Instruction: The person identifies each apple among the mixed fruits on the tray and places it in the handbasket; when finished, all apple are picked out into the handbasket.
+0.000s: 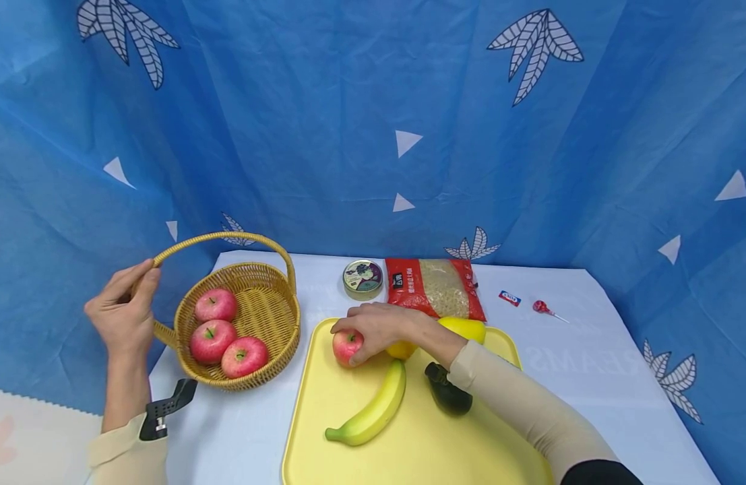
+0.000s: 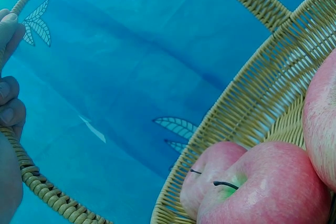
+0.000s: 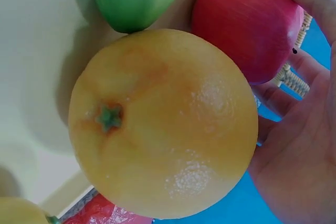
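Note:
My left hand (image 1: pixel 127 306) grips the arched handle (image 1: pixel 227 236) of a wicker basket (image 1: pixel 269 316). Inside the basket lie three red apples (image 1: pixel 213 341), gathered toward its left and front. On the yellow tray (image 1: pixel 312 465), my right hand (image 1: pixel 381 327) holds another red apple (image 1: pixel 346 345) between thumb and fingers near the back left corner. An orange-coloured round fruit (image 3: pixel 163 124) sits right beside that apple, mostly hidden under the hand in the head view. A banana (image 1: pixel 373 411) lies just in front of them.
Under the right forearm are a dark green fruit or vegetable (image 1: pixel 450 394) and a yellow fruit (image 1: pixel 466 329). Behind the tray stand a round tin (image 1: pixel 362 279) and a red bag (image 1: pixel 433 289). A small wrapped sweet (image 1: pixel 509 298) and a lollipop (image 1: pixel 541 307) lie to the right.

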`<state>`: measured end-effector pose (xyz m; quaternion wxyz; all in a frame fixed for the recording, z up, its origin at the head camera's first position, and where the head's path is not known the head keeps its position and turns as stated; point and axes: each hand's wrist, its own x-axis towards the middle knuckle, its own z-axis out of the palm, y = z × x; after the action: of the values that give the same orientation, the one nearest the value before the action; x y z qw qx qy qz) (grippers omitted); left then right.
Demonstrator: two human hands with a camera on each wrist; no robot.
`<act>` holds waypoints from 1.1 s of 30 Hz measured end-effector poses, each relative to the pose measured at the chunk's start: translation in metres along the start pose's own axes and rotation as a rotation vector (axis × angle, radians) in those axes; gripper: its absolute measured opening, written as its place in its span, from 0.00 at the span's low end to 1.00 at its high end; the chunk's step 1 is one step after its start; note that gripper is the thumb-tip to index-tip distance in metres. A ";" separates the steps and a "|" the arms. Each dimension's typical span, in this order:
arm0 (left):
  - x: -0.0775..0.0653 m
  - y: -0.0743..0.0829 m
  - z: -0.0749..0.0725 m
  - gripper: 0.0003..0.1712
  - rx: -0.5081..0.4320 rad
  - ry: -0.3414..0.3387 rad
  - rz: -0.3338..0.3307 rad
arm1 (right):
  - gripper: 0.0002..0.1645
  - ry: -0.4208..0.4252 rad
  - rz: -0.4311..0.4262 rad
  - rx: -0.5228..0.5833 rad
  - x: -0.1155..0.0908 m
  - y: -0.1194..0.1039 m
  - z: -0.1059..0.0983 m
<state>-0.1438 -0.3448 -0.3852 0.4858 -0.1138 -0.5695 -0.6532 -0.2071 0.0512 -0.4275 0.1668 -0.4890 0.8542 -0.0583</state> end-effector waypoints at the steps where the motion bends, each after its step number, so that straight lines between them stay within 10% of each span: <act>1: 0.000 0.000 0.000 0.11 -0.004 0.000 0.000 | 0.37 0.006 -0.004 -0.001 0.000 0.000 0.000; 33: 0.001 -0.005 -0.006 0.11 0.070 -0.001 -0.011 | 0.41 0.066 0.002 0.035 0.002 -0.005 -0.004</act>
<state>-0.1457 -0.3513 -0.3901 0.4858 -0.0940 -0.5928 -0.6354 -0.2053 0.0471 -0.4226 0.1471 -0.4832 0.8585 -0.0889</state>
